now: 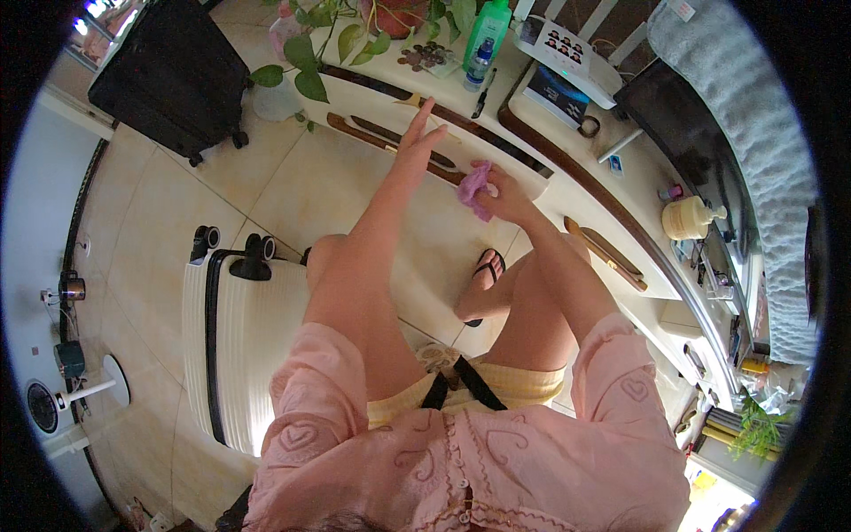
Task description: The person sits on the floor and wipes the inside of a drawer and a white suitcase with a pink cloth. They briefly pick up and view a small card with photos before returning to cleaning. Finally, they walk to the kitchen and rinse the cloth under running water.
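My right hand [507, 197] is closed around a crumpled pink cloth [473, 188], held against the front edge of a long white cabinet [532, 186] with dark brown trim. My left hand [419, 139] is stretched out just left of it with fingers spread, holding nothing and hovering over the cabinet's front near a brown handle [372, 135]. I am seated, knees forward, one foot in a black sandal [484, 270] on the tiled floor.
A white ribbed suitcase [232, 341] lies at my left; a black suitcase [174, 75] stands farther back. On the cabinet top are a green bottle [487, 31], a trailing potted plant [355, 35], a pen, a booklet, a cream pump jar [690, 217] and a dark screen [700, 142].
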`<move>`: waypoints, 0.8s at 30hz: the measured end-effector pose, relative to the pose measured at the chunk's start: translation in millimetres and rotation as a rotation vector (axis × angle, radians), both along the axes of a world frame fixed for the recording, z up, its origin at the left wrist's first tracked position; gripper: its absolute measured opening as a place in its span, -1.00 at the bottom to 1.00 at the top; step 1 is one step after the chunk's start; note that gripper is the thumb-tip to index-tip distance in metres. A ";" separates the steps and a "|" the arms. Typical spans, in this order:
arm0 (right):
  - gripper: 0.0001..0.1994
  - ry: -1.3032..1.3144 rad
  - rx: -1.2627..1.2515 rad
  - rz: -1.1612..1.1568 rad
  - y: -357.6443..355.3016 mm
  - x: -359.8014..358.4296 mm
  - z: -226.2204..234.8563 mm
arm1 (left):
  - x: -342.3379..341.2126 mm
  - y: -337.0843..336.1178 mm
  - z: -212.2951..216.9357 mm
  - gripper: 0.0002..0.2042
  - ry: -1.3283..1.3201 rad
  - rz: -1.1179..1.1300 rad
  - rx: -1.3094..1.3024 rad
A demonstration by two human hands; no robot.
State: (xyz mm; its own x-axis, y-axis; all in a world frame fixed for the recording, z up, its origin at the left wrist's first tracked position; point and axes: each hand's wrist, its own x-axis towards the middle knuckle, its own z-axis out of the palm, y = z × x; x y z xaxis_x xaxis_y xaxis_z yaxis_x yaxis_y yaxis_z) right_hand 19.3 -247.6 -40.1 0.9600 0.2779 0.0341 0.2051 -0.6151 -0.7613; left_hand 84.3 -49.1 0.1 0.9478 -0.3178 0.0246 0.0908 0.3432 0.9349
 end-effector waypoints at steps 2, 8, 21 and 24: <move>-0.65 0.003 0.078 -0.008 -1.4 4.2 4.5 | 4.7 -6.2 -0.2 -0.40 0.037 0.016 -0.021; -0.63 0.060 0.081 0.006 -0.7 11.3 12.0 | 20.4 -15.2 -17.2 -0.40 -0.300 0.054 0.061; -0.66 -0.097 0.067 -0.051 2.6 5.6 12.2 | 11.7 -23.5 -7.6 -0.39 -0.009 0.136 -0.015; -0.77 -0.312 -0.134 0.031 9.6 11.4 21.0 | 7.6 -15.6 -3.1 -0.41 0.085 0.146 -0.060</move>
